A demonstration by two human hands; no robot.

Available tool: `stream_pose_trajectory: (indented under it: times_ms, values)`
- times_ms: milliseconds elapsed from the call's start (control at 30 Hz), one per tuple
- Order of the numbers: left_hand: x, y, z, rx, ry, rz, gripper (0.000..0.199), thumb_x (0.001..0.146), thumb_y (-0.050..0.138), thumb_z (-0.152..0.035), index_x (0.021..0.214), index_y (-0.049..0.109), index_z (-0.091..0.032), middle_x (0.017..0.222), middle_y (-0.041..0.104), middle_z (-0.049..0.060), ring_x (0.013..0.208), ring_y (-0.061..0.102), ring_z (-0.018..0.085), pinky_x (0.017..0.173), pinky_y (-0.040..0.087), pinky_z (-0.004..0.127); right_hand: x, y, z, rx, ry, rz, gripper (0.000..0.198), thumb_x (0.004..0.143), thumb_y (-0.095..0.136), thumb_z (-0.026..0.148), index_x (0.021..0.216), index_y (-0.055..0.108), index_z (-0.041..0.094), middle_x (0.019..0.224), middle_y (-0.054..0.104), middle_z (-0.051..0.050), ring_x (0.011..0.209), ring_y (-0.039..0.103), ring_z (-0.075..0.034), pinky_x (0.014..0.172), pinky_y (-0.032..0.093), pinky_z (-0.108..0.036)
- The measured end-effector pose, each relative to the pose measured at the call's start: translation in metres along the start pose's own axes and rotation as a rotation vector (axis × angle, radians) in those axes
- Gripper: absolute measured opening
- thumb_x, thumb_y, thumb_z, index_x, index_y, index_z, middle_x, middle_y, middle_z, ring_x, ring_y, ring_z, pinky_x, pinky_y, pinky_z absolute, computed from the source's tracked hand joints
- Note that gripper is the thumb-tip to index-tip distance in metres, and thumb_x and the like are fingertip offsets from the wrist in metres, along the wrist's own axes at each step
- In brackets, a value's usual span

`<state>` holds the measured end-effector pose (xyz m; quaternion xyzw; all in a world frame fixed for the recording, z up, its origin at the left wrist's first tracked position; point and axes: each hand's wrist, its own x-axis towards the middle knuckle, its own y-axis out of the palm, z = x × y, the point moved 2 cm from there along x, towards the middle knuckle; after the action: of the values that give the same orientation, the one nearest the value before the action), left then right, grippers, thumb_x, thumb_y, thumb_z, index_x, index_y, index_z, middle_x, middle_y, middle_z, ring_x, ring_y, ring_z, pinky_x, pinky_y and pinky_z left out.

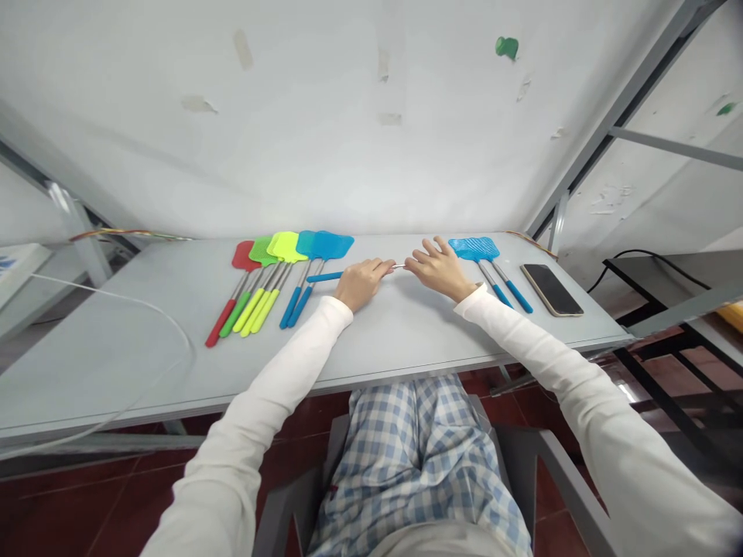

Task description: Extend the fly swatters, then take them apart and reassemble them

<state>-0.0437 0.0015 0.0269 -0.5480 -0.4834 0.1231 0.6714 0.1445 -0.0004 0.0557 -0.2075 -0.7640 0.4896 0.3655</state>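
My left hand (358,283) is closed around a blue-handled metal rod, its blue handle (325,276) sticking out to the left. The thin rod (399,266) runs across to my right hand (436,268), whose thumb and a finger pinch it while the other fingers are raised. The rod matches those of the fly swatters around it; no swatter head shows on it, and its right end is hidden by my fingers. Close to my left hand lie blue fly swatters (333,245). Just beyond my right hand are two more blue fly swatters (477,249).
Further left on the grey table (400,340) lie a red fly swatter (220,322), a green one (234,313) and yellow ones (286,246). A phone (551,290) rests at the right. A white cable (168,313) crosses the left side. The wall (348,155) rises behind.
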Motion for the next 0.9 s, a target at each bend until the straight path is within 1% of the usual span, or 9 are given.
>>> stream_pose_trajectory:
  times_ms: [167, 333, 433, 500, 533, 600, 700, 800, 900]
  values:
    - [0.000, -0.007, 0.007, 0.047, -0.029, -0.008, 0.043, 0.100, 0.028, -0.037, 0.118, 0.064, -0.023, 0.089, 0.068, 0.009, 0.082, 0.063, 0.019, 0.062, 0.038, 0.031, -0.007, -0.006, -0.025, 0.034, 0.065, -0.010, 0.031, 0.098, 0.035, 0.028, 0.110, 0.063, 0.023, 0.100, 0.065, -0.009, 0.124, 0.041, -0.028, 0.110, 0.020, -0.049]
    - [-0.001, -0.007, 0.013, 0.026, -0.053, -0.017, 0.044, 0.099, 0.028, -0.040, 0.115, 0.065, -0.022, 0.090, 0.068, 0.010, 0.082, 0.062, 0.019, 0.063, 0.039, 0.030, -0.028, -0.010, -0.056, 0.039, 0.180, -0.004, 0.026, 0.096, 0.041, 0.026, 0.105, 0.064, 0.024, 0.102, 0.066, -0.010, 0.128, 0.040, -0.029, 0.111, 0.019, -0.053]
    - [0.000, -0.004, 0.010, 0.021, -0.040, -0.018, 0.045, 0.099, 0.028, -0.043, 0.114, 0.065, -0.021, 0.088, 0.068, 0.010, 0.080, 0.061, 0.019, 0.066, 0.040, 0.030, -0.034, -0.012, -0.048, -0.043, 0.155, -0.026, 0.027, 0.094, 0.038, 0.017, 0.104, 0.063, 0.020, 0.113, 0.064, -0.012, 0.135, 0.035, -0.029, 0.112, 0.019, -0.053]
    - [0.000, -0.002, 0.005, 0.006, -0.022, -0.038, 0.047, 0.099, 0.028, -0.044, 0.114, 0.065, -0.019, 0.088, 0.067, 0.011, 0.082, 0.061, 0.020, 0.070, 0.042, 0.030, -0.030, -0.013, -0.032, -0.083, 0.110, -0.032, 0.029, 0.093, 0.036, 0.012, 0.106, 0.062, 0.017, 0.120, 0.061, -0.014, 0.135, 0.037, -0.029, 0.111, 0.022, -0.050]
    - [0.000, -0.001, 0.001, -0.002, -0.008, -0.052, 0.047, 0.099, 0.028, -0.044, 0.115, 0.064, -0.019, 0.088, 0.067, 0.011, 0.083, 0.061, 0.020, 0.072, 0.042, 0.031, -0.027, -0.013, -0.023, -0.095, 0.087, -0.007, 0.031, 0.094, 0.033, 0.010, 0.107, 0.061, 0.015, 0.118, 0.062, -0.015, 0.130, 0.043, -0.029, 0.108, 0.025, -0.048]
    - [0.000, 0.002, -0.003, -0.020, 0.029, -0.075, 0.047, 0.099, 0.028, -0.044, 0.117, 0.063, -0.019, 0.090, 0.067, 0.010, 0.086, 0.060, 0.020, 0.077, 0.043, 0.031, -0.018, -0.010, -0.006, -0.093, 0.051, 0.093, 0.034, 0.095, 0.028, 0.008, 0.110, 0.058, 0.013, 0.105, 0.066, -0.015, 0.110, 0.057, -0.026, 0.098, 0.035, -0.042]
    - [0.001, 0.007, -0.001, -0.039, 0.085, -0.071, 0.045, 0.099, 0.030, -0.043, 0.117, 0.062, -0.017, 0.091, 0.065, 0.010, 0.087, 0.060, 0.020, 0.083, 0.044, 0.032, -0.006, -0.001, 0.006, -0.033, 0.035, 0.204, 0.033, 0.100, 0.026, 0.017, 0.113, 0.056, 0.012, 0.095, 0.067, -0.013, 0.087, 0.062, -0.023, 0.079, 0.039, -0.034]
    - [0.002, 0.012, 0.012, -0.049, 0.142, 0.005, 0.042, 0.098, 0.032, -0.041, 0.112, 0.064, -0.017, 0.088, 0.065, 0.010, 0.085, 0.060, 0.019, 0.083, 0.046, 0.032, -0.003, 0.010, 0.003, 0.039, 0.033, 0.223, 0.034, 0.102, 0.030, 0.032, 0.110, 0.056, 0.013, 0.093, 0.067, -0.012, 0.082, 0.062, -0.022, 0.072, 0.036, -0.031]
    - [0.002, 0.009, 0.029, -0.020, 0.127, 0.035, 0.040, 0.099, 0.031, -0.038, 0.111, 0.064, -0.018, 0.087, 0.064, 0.010, 0.087, 0.059, 0.020, 0.084, 0.045, 0.033, -0.011, 0.016, -0.018, 0.071, 0.046, 0.202, 0.029, 0.101, 0.035, 0.028, 0.113, 0.057, 0.015, 0.092, 0.067, -0.011, 0.084, 0.061, -0.021, 0.074, 0.035, -0.029]
